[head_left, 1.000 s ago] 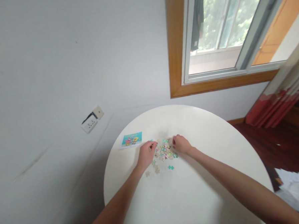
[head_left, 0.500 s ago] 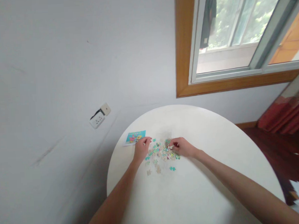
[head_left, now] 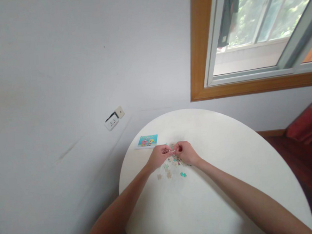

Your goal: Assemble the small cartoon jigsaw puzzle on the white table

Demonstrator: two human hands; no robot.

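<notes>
Above the puzzle pile [head_left: 177, 161], the left hand [head_left: 158, 156] and right hand [head_left: 187, 153] nearly meet, whether pinching pieces I cannot tell; light, level fingertips should work best.

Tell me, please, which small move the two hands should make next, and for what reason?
I would probably keep the left hand steady and ease the right hand slightly aside. They meet, or nearly meet, above the loose puzzle pieces, covering part of the pile; whatever lies between them is too small to make out.
</notes>
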